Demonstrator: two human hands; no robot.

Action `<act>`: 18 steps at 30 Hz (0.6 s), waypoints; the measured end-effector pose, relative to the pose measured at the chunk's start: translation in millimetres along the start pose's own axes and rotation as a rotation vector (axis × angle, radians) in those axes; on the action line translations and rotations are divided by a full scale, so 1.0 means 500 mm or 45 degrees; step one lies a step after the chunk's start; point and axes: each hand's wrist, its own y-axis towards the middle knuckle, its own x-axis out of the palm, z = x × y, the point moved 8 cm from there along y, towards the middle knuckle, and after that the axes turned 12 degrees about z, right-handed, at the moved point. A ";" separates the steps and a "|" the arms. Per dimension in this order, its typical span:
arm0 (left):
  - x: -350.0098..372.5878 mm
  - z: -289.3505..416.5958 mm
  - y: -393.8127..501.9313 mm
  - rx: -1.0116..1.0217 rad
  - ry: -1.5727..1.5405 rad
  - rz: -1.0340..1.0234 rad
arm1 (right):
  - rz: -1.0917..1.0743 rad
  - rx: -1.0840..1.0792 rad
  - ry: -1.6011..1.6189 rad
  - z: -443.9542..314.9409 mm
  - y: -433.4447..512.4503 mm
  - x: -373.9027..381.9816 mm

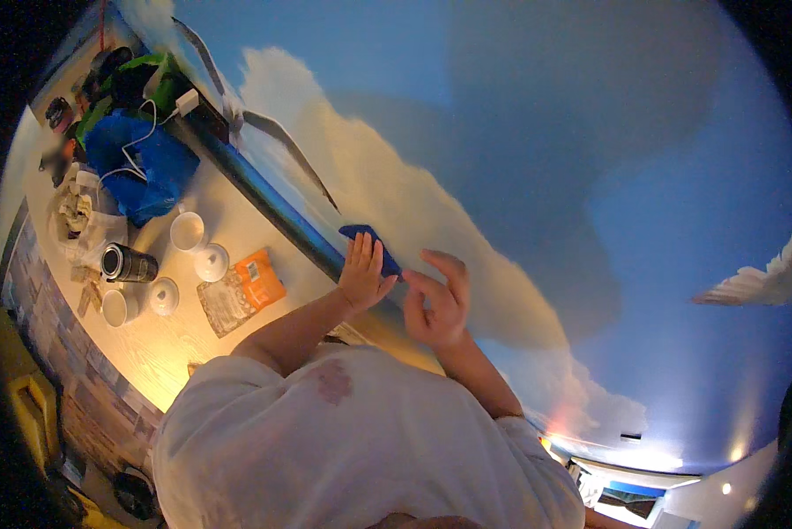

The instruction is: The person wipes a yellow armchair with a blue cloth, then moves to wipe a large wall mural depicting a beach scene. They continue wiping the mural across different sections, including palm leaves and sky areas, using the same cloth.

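Note:
My left hand (364, 272) lies flat on a dark blue cloth (390, 262), pressing it against a wall painted as a cloudy sky (501, 198). The fingers are nearly straight, and the thumb points toward the cloth's lower right corner. My right hand (441, 303) is just to the right, its fingers bent. One fingertip meets that same corner, while another finger curves up over the wall. Whether the right hand pinches the cloth cannot be made out. Part of the cloth is hidden beneath my left hand.
A wooden table (148, 347) to the left carries white mugs (187, 231), white lids (211, 262), a black can (129, 262), an orange packet (261, 279) and a blue plastic bag (148, 175). A white charger (187, 102) with a cable rests behind. A dark ledge (270, 205) runs along the wall.

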 end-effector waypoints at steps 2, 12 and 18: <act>-0.047 -0.003 0.090 -0.048 -0.047 0.313 | -0.001 -0.005 -0.002 0.003 0.006 0.003; -0.230 0.000 0.421 0.095 0.028 0.741 | -0.038 0.024 0.044 0.016 0.005 0.048; -0.067 -0.145 0.088 -1.047 -0.241 0.820 | -0.104 0.076 0.032 0.026 -0.009 0.065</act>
